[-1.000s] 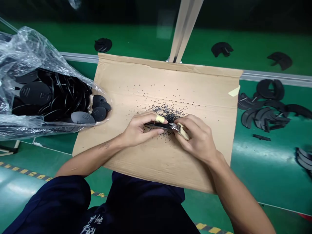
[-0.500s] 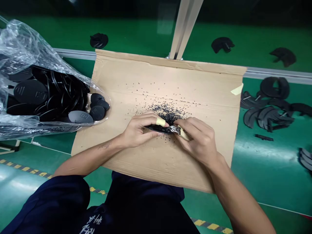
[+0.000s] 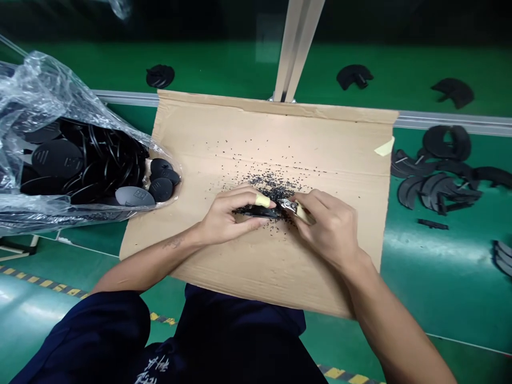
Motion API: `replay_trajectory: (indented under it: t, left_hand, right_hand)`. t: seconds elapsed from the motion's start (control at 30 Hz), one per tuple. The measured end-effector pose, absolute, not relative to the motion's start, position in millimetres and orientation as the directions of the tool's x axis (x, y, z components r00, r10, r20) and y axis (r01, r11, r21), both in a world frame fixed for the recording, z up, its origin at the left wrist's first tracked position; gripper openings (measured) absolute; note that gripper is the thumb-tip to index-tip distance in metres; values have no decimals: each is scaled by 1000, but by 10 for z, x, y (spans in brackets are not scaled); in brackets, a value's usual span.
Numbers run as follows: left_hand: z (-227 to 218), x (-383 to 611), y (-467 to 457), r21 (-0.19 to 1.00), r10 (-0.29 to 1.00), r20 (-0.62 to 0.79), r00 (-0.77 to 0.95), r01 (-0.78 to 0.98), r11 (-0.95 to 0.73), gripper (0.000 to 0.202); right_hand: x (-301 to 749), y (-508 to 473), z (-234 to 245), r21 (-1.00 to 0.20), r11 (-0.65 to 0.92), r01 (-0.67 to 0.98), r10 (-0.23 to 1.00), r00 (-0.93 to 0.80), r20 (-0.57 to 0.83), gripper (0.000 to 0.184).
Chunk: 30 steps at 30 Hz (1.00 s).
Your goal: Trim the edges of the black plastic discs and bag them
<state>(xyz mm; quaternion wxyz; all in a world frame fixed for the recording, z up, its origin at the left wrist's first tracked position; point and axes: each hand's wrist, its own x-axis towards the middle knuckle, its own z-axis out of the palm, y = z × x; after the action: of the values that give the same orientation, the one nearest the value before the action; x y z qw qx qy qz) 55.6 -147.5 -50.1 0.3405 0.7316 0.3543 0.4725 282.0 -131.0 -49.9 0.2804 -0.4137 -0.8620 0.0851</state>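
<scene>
Between the thumb and fingers of my left hand (image 3: 226,216) is a thin black plastic disc (image 3: 256,212), held nearly edge-on. Yellow tape wraps one finger of that hand. My right hand (image 3: 330,221) is closed round a pair of nippers (image 3: 290,206); their metal jaws lie at the right end of the disc, and whether they touch it I cannot tell. Most of the handles is hidden by my fingers. Small black plastic bits (image 3: 272,184) are scattered over the cardboard sheet (image 3: 192,128) beneath and beyond my hands.
On the left, an open clear plastic bag (image 3: 52,80) holds many black discs (image 3: 58,159), several near its mouth on the cardboard. Curved black parts (image 3: 440,192) lie on the green table (image 3: 420,277) at right. A metal post (image 3: 298,48) rises behind the cardboard.
The nippers' jaws have shifted slightly up and their angle has changed at the disc's right end. My left hand keeps its hold. The whole view has shifted a little.
</scene>
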Motion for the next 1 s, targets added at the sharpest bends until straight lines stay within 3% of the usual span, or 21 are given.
replay_trajectory:
  t: [0.07,0.13,0.27,0.37,0.5,0.63,0.77,0.87,1.0]
  left_hand:
    - [-495,550,-1469,807,828,448,336,246,-537,25]
    - [-486,529,-1461,775,821,465,331,297,-558,26]
    - [-449,460,-1432,814,881,454,136,338,-472,24]
    - [-441,445,-1402,890,906,419,-53,224,-398,25]
    - [-488,495,-1405,923,923,384,-37,34,-382,29]
    - [-526,529,-1459,940,943,308,126,111,-322,27]
    - [-525,498,-1439,917,941,320,111,213,-337,18]
    - [-546,445,-1361,952,953,299,-42,81,-295,20]
    - [-613,349,-1258,982,985,164,-54,-90,-168,28]
  right_hand:
    - [2810,-1311,-492,-286,649,705,747,-519,415,12]
    - [2809,-1314,-460,-288,653,701,747,-532,398,12]
    - [2840,-1301,-353,-510,579,636,813,-498,303,29]
    - [2829,-1307,-313,-734,459,500,856,-471,215,40]
    - [2727,-1374,-340,-939,243,242,908,-397,133,38]
    - [2666,-1443,-310,-955,244,168,884,-444,147,19]
    - [2715,-1413,-264,-921,345,182,874,-420,244,23]
    - [2788,-1330,-294,-901,372,225,908,-291,302,29]
    - [2881,-1250,-341,-948,223,226,963,-201,179,34]
